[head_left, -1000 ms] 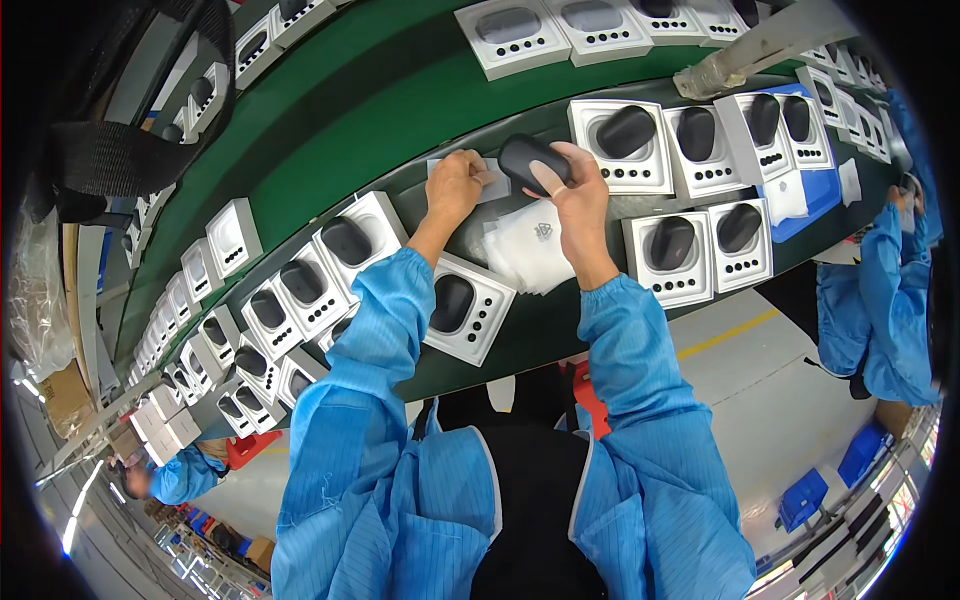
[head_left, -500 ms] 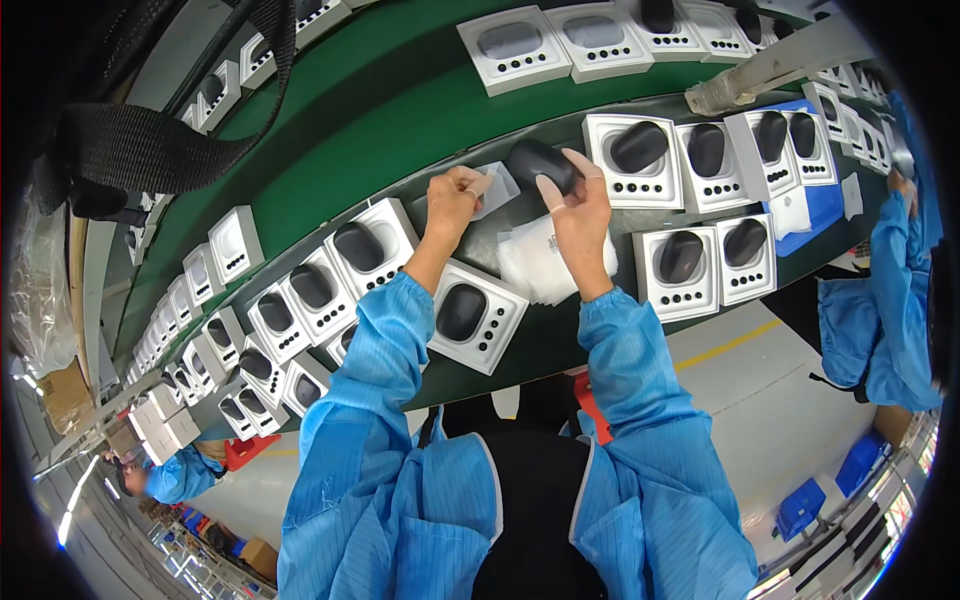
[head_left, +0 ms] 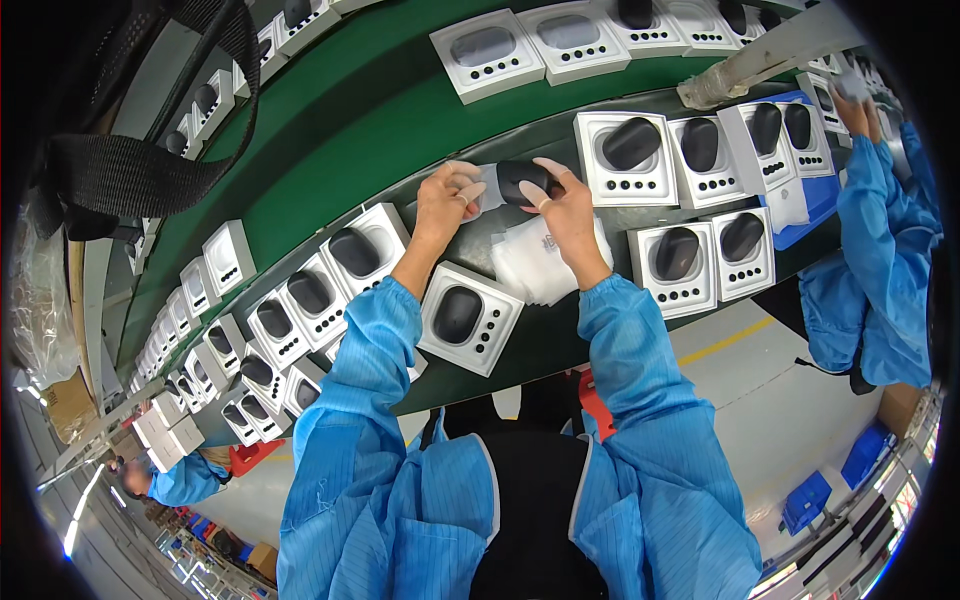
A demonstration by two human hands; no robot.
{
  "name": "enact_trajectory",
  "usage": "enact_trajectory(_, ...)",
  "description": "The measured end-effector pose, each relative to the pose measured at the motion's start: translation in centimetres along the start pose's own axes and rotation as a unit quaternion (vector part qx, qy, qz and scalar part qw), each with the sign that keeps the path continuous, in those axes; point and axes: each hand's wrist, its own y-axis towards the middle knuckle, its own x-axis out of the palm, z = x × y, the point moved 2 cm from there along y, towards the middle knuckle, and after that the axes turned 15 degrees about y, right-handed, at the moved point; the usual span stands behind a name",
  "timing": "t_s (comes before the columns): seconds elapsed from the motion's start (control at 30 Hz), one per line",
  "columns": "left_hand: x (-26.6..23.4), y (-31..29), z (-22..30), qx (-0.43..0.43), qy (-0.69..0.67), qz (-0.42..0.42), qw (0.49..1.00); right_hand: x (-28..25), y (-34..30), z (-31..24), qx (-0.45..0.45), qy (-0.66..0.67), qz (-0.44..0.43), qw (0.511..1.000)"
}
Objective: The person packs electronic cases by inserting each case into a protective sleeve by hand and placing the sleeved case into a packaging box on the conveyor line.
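In the head view, my left hand (head_left: 447, 203) and my right hand (head_left: 565, 215) meet over the dark bench (head_left: 540, 345). Between them is a black mouse (head_left: 522, 178), and it is my landmark. My right fingers are clamped on its right end. My left fingers are pinched on a thin clear bag (head_left: 487, 185) at its left end.

Just below the mouse, under my right hand, lies a stack of white bags (head_left: 535, 268). Below and left of the mouse sits a square white tray (head_left: 470, 318) holding a black mouse, with a row of small dark dots along one side. To the right of the mouse stands another white tray (head_left: 628, 158) of the same kind, and more follow beyond it. Left of the mouse, a line of such trays (head_left: 300, 300) runs off along the bench. Above the mouse lies the green belt (head_left: 350, 120), carrying white trays (head_left: 487, 55) with grey hollows. Far right of the mouse, a person's blue sleeve (head_left: 870, 250) reaches toward the trays.
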Motion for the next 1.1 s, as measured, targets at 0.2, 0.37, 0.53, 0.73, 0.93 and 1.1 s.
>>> enact_trajectory(0.2,-1.8,-1.0,3.9,0.347,0.456,0.172,0.802,-1.0,0.2,-1.8,-0.053,-0.025,-0.105,0.993)
enact_trajectory(0.37,-3.7,-1.0,7.2,0.061,0.171,-0.184,0.966,0.3,0.1,-5.9,-0.035,0.039,-0.127,0.991)
enact_trajectory(0.53,-4.3,-2.7,8.2,0.029,0.05,-0.16,0.985,1.6,0.3,-8.4,-0.071,-0.004,-0.2,0.977)
enact_trajectory(0.73,-5.9,-5.7,9.4,0.014,-0.053,-0.115,0.992,4.3,-0.8,-10.9,-0.093,-0.01,-0.213,0.972)
enact_trajectory(0.93,-9.1,-8.7,8.2,-0.009,-0.149,-0.116,0.982,8.3,-3.3,-10.8,-0.149,-0.038,-0.345,0.926)
enact_trajectory(1.1,-12.8,-11.7,6.6,-0.013,-0.245,-0.1,0.964,12.3,-5.2,-10.3,-0.182,-0.146,-0.369,0.9)
